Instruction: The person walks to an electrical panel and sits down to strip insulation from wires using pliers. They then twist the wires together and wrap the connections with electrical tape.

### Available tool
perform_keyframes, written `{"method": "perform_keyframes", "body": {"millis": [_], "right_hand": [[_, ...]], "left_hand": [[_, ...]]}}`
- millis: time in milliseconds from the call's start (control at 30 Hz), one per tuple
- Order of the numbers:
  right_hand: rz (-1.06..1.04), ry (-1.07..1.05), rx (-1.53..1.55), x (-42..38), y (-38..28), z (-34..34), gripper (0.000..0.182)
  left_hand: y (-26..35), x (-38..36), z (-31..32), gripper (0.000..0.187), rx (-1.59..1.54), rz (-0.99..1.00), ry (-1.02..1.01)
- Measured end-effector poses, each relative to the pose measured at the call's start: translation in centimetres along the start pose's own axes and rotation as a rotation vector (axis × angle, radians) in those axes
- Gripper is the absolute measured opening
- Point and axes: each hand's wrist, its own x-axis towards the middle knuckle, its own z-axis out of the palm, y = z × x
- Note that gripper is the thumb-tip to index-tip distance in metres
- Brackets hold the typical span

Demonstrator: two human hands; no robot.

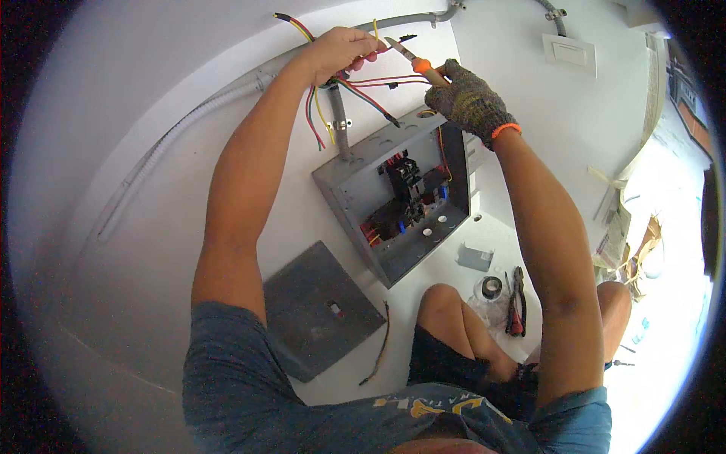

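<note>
My left hand [340, 54], bare, pinches a red wire [386, 49] near the top of the view. A yellow wire [376, 29] rises beside its fingertips. Gripped in my right hand [470, 102], which wears a dark knitted glove with an orange cuff, is a utility knife [420, 65] with an orange collar. The knife's blade [398, 48] is out and lies close to the red wire by my left fingers. Below them, more coloured wires [321, 125] fan out from the top of a grey conduit [338, 113], some with black-taped ends.
The conduit meets an open grey electrical box [393, 197] with black breakers [406, 181] inside. Its grey cover [325, 314] lies at lower left. Pliers [516, 303], a black tape roll [491, 287] and a cable offcut [382, 344] lie around my legs. A switch plate [569, 54] is at upper right.
</note>
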Motion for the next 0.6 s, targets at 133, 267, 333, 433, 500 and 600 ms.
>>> {"method": "perform_keyframes", "body": {"millis": [133,267,333,433,500,600], "right_hand": [[0.035,0.040,-0.015,-0.5,-0.2,-0.2,0.054],[0.059,0.033,-0.030,-0.6,0.2,0.0,0.057],[0.028,0.051,-0.043,-0.8,0.6,0.1,0.057],[-0.034,0.049,-0.007,-0.9,1.0,0.0,0.056],[-0.112,0.048,-0.146,-0.6,1.0,0.0,0.054],[-0.077,0.029,-0.080,-0.6,0.4,0.3,0.050]], "left_hand": [[-0.2,0.2,-0.2,0.027,-0.045,-0.031,0.023],[0.2,0.3,0.2,0.023,0.084,-0.060,0.047],[0.5,0.2,0.5,0.023,0.148,-0.090,0.049],[0.8,0.2,0.5,0.021,0.191,-0.098,0.015],[0.7,0.4,0.3,0.020,0.179,-0.071,-0.028],[0.8,0.3,0.1,0.019,0.168,-0.073,-0.023]]}}
